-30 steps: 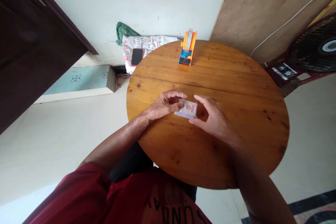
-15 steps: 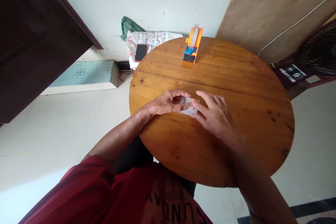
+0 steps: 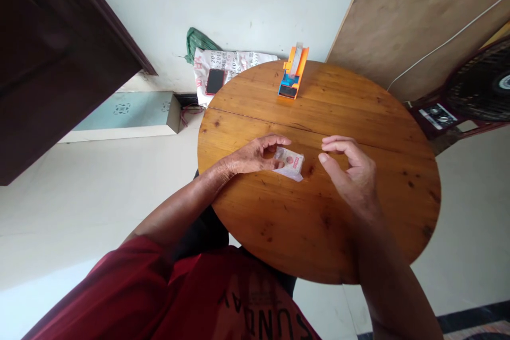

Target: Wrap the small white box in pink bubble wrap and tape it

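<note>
A small white packet point(image 3: 292, 160) with red print, in loose clear plastic wrap, lies on the round wooden table point(image 3: 274, 212). My left hand point(image 3: 258, 154) curls around the packet's left end, its thumb over the wrap and its fingers by the far edge. How firmly it grips does not show. To the right of the packet, apart from it, my right hand point(image 3: 353, 170) hovers over the table. Its fingers are bent, with a gap between thumb and forefinger and nothing in it.
An orange-and-blue plastic device point(image 3: 292, 71) with a clear upright strip stands near the table's far edge. Beyond the table's left edge, a dark phone point(image 3: 215, 81) rests on a printed white sack point(image 3: 202, 69). A fan point(image 3: 484, 82) stands at the right.
My right hand has let go of the packet and moved right, clear of it. More of the packet's printed face shows. My left hand has hardly moved.
</note>
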Available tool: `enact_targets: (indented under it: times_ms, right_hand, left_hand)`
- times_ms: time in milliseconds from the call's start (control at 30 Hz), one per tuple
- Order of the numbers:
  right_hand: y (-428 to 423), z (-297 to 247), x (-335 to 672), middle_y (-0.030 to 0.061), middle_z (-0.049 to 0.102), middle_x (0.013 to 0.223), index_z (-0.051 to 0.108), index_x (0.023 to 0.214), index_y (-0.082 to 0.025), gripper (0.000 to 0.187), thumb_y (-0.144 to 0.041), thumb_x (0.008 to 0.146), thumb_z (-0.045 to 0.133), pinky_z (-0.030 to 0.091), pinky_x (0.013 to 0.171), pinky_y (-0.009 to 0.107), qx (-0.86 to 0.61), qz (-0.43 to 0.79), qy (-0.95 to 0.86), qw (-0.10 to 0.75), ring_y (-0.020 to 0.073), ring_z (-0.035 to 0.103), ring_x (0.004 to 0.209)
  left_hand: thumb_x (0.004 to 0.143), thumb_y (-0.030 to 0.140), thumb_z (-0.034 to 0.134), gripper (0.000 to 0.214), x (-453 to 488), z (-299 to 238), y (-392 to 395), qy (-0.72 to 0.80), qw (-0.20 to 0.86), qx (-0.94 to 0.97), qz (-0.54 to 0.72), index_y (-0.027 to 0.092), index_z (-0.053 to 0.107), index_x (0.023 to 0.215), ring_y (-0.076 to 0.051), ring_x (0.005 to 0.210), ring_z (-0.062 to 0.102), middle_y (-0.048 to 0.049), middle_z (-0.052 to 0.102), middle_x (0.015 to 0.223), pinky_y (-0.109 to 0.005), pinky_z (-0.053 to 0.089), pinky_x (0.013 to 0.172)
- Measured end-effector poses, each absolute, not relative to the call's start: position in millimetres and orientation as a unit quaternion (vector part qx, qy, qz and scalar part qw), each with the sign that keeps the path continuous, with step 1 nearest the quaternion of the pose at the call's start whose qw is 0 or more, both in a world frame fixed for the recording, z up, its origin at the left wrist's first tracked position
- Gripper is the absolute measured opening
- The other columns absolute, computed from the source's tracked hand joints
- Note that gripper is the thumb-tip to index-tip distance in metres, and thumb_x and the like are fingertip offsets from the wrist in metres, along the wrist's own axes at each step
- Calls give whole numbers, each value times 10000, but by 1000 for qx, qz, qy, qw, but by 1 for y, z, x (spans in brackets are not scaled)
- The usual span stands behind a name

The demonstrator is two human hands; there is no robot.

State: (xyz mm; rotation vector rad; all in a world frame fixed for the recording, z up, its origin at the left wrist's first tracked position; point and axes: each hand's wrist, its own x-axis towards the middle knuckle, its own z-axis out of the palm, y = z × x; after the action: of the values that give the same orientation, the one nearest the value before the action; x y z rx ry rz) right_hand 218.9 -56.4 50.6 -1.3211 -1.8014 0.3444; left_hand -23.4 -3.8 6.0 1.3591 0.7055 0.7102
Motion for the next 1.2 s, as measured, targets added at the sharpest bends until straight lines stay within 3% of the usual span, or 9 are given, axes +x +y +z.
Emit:
enact_targets:
  times_ms: [100, 267, 567, 867, 1033, 1200]
  right_hand:
    - [-55, 47, 220, 72, 723, 1080, 645, 889, -264, 39, -286, 891, 613, 553, 928, 470, -542, 136, -711, 426, 258, 691, 1029]
    - [-56, 45, 218, 54, 728, 1005, 640, 838, -262, 78, -249, 895, 589, 550, 921, 460, -530, 153, -717, 426, 244, 696, 972]
    - [-56, 33, 207, 61, 718, 1060, 698, 930, -252, 112, -263, 927, 587, 548, 935, 437, -496, 182, -744, 410, 228, 688, 1009]
    - [-56, 27, 201, 106, 679, 1205, 725, 1128, -237, 237, -290, 948, 580, 519, 1002, 448, -483, 170, -776, 369, 241, 658, 1130]
    - [-60, 31, 198, 82, 680, 1267, 753, 1091, -275, 260, -327, 988, 519, 484, 1017, 449, -496, 124, -809, 291, 237, 642, 1161]
    - [-61, 34, 200, 92, 672, 1295, 750, 1117, -244, 305, -351, 1016, 482, 460, 1018, 423, -494, 73, -827, 260, 222, 620, 1177]
  left_hand:
    - [689, 222, 786, 637, -25, 4, -1, 326, 671, 581, 324, 164, 597, 1294, -183, 970, 641, -98, 668, 1130, -303, 514, 823]
    - [652, 210, 764, 587, -24, -3, 4, 330, 681, 547, 358, 121, 616, 1213, -184, 952, 649, -119, 681, 1133, -314, 517, 835]
    - [708, 346, 836, 594, -20, 1, -4, 355, 660, 570, 338, 138, 612, 1217, -122, 790, 592, -28, 638, 902, -268, 476, 745]
    - [708, 434, 850, 663, -19, 6, -8, 353, 654, 587, 321, 145, 602, 1252, -141, 870, 591, -68, 642, 1062, -292, 484, 780]
    - [812, 398, 773, 547, -18, 11, -15, 372, 635, 604, 305, 154, 589, 1266, -132, 895, 592, -50, 645, 1030, -291, 496, 813]
    - [812, 367, 776, 536, -18, 8, -12, 343, 652, 600, 311, 163, 579, 1266, -154, 961, 632, -71, 668, 1087, -315, 522, 862]
